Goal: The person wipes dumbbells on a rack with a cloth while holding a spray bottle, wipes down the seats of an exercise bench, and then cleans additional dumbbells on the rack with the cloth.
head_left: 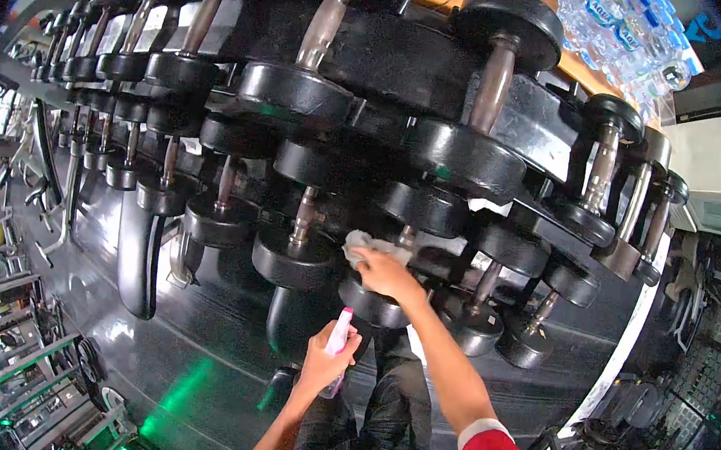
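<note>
My right hand (383, 274) is closed on a crumpled pale cloth (360, 244), which lies against a black dumbbell (374, 305) in the lower row. Most of that dumbbell's handle is hidden behind the cloth and fingers. Lower and to the left, my left hand (326, 364) grips a spray bottle (339, 332) with a white and pink top, held upright in front of my legs. Much of the bottle's body is covered by the fingers. Directly left of the cloth rests another dumbbell (293, 262) with a worn metal handle.
Two tiers of dumbbells fill the rack, with large ones such as this dumbbell (498, 90) on the upper tier. Plastic water bottles (630, 38) stand in a pack at the top right. A padded bench (138, 263) and gym machines are at the left.
</note>
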